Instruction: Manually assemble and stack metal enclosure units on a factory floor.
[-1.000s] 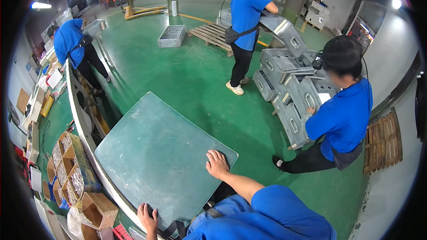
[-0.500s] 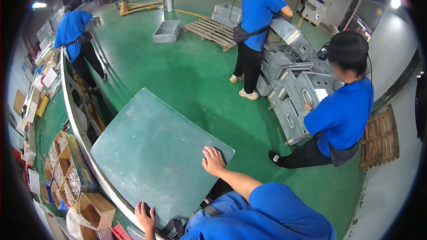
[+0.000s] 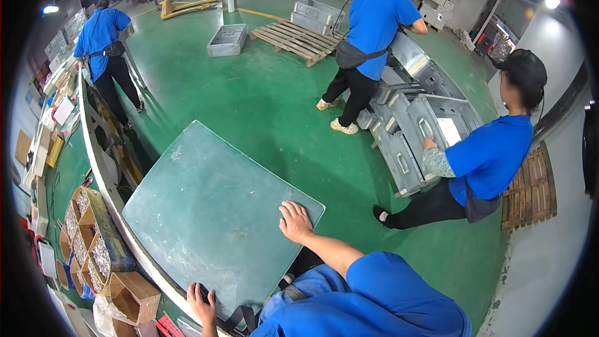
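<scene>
Grey-green flat rectangular panel [image 3: 212, 212] has swung slightly closer over the last second. Right hand [image 3: 294, 221] presses flat, fingers spread, on its near corner; left hand [image 3: 201, 304] curls over the lower edge.

Two hands, the left hand [image 3: 201, 302] and the right hand [image 3: 295, 222], rest on one green panel [image 3: 212, 206]. Three other people in blue shirts are in view: one [image 3: 103, 50] at the far left, one [image 3: 371, 37] standing at the top, one [image 3: 486, 162] crouching at the right. One wooden pallet [image 3: 296, 39] lies on the floor and a second pallet [image 3: 530, 190] sits at the right edge. One grey tray [image 3: 228, 40] lies alone beside the first pallet; the stacked grey crates [image 3: 412, 131] overlap too much to count exactly. Several cardboard boxes [image 3: 93, 249] sit at the lower left, number unclear.
</scene>
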